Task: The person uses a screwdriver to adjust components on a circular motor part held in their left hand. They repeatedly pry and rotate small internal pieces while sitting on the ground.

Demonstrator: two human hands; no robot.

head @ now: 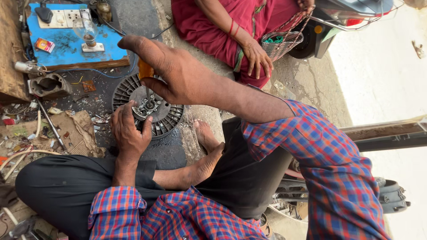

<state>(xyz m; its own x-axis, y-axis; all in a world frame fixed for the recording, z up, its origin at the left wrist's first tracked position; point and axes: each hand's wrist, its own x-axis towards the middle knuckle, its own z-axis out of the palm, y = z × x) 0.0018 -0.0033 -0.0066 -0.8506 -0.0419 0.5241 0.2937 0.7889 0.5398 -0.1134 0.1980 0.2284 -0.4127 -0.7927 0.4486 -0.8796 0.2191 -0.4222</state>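
Fingers of my right hand (pixel 178 73) close around an orange-handled screwdriver (pixel 145 71), its shaft running straight down into the hub of the round finned motor housing (pixel 167 118). Left hand (pixel 129 129) presses flat, fingers spread, on the housing's near rim, directly beside the hub.

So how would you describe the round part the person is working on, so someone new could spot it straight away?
Start at the blue board at top left; just below its right end, on the dark oily ground, lies a round grey finned motor part. The left hand steadies its rim, and the right hand holds an orange-handled screwdriver to its hub. It alone is disc-shaped with radial slots.
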